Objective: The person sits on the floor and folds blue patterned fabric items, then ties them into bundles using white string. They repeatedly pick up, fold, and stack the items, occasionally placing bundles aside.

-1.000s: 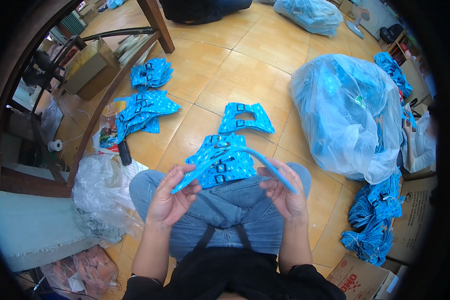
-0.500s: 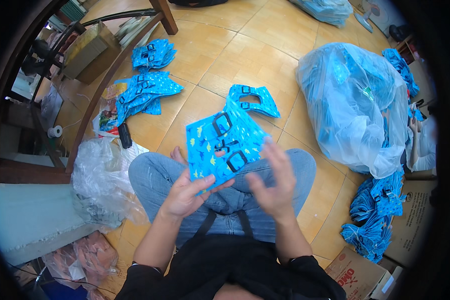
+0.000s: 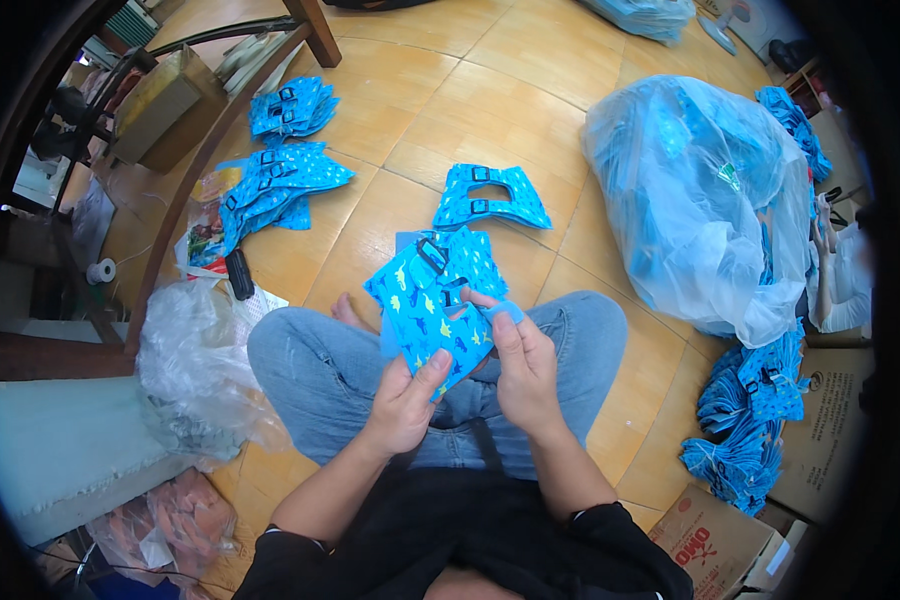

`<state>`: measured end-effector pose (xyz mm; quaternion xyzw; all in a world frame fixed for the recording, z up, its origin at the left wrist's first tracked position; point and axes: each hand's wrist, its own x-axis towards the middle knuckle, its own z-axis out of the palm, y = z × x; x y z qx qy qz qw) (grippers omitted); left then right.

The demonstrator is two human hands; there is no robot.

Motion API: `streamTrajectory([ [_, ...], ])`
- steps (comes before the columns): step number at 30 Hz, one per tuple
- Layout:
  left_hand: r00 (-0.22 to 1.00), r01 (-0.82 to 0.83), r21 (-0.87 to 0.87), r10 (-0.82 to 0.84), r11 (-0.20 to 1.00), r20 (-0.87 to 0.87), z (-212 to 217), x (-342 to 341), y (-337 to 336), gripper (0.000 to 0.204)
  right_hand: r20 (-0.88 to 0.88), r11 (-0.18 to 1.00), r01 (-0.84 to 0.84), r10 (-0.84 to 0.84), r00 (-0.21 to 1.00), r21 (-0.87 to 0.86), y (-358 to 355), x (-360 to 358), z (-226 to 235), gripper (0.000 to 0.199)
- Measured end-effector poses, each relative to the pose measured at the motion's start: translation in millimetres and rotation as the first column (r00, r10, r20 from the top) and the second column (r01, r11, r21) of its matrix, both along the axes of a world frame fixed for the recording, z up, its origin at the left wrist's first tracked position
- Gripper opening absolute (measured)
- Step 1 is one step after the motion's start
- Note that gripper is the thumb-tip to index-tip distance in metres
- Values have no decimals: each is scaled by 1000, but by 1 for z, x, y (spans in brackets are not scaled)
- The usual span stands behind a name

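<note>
In front of my crossed legs I hold a blue dinosaur-print fabric piece (image 3: 422, 325) with black plastic buckles and a cut-out. My left hand (image 3: 402, 405) grips its lower edge, thumb on top and fingers beneath. My right hand (image 3: 526, 375) pinches its right side between thumb and forefinger, with that edge lifted and bent. Several more layers of similar fabric (image 3: 478, 258) show behind it; whether they are held too is unclear. Just beyond, a stack of blue fabric pieces (image 3: 523, 206) with buckles lies on the tiled floor.
At left lie two stacks of blue fabric (image 3: 315, 108) (image 3: 295, 178), a black object (image 3: 239, 275) and crumpled clear plastic (image 3: 195, 350). A big plastic bag of blue pieces (image 3: 660, 200), tied bundles (image 3: 735, 470) and cardboard boxes (image 3: 705, 545) stand right. Another person's arm (image 3: 827, 265) shows there.
My right hand, earlier apart with fingers spread, has closed on the right edge of the fabric piece. The held fabric has lowered and its top piece has turned and folded.
</note>
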<state>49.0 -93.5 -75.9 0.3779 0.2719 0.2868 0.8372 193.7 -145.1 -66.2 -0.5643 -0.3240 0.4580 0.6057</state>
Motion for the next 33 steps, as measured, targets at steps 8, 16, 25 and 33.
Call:
streamTrajectory([
  [8, 999, -22, 232, 27, 972, -21, 11, -5, 18, 40, 537, 977, -31, -90, 839, 213, 4, 3, -9, 36],
  [16, 999, -21, 120, 17, 993, 33, 11, -4, 14, 39, 791, 973, -73, -131, 597, 217, 4, 4, 10, 57],
  [25, 980, 89, 227, -44, 970, -196, 3, -1, -1, 41, 487, 994, 38, -81, 869, 98, 13, -3, 0, 30],
  [33, 998, 57, -10, -57, 998, 8, 8, -3, 7, 42, 171, 998, 68, -69, 983, 10, 8, 10, -4, 37],
])
